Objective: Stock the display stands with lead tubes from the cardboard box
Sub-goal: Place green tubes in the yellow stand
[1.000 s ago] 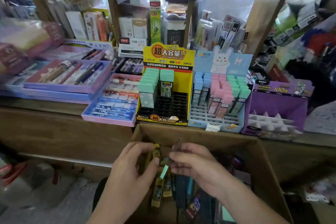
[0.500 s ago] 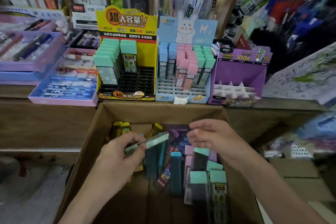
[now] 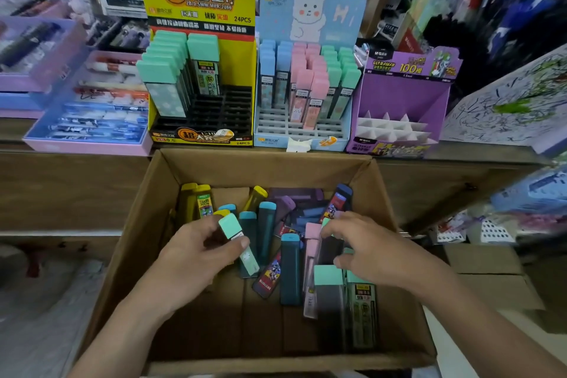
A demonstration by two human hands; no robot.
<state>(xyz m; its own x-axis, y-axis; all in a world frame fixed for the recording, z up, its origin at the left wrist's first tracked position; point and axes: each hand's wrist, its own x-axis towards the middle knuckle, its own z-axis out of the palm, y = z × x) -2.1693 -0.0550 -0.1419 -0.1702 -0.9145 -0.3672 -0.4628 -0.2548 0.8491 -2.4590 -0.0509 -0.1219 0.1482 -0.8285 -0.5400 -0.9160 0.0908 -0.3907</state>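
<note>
**Mint tube in the left hand, stands beyond the box's far edge**

A mint-capped lead tube (image 3: 237, 242) is pinched by the left hand (image 3: 196, 252) over the middle of the cardboard box (image 3: 147, 212). Its long axis runs from the cap, turned toward the far edge, back toward the near right corner. The right hand (image 3: 365, 245) is laid on the loose tubes (image 3: 290, 270) by the right wall, apart from the left; whether anything is gripped cannot be told. The blue rabbit stand (image 3: 306, 18), judged the matching one, is set just beyond the far edge, so a forward lift by the left hand is called for
</note>
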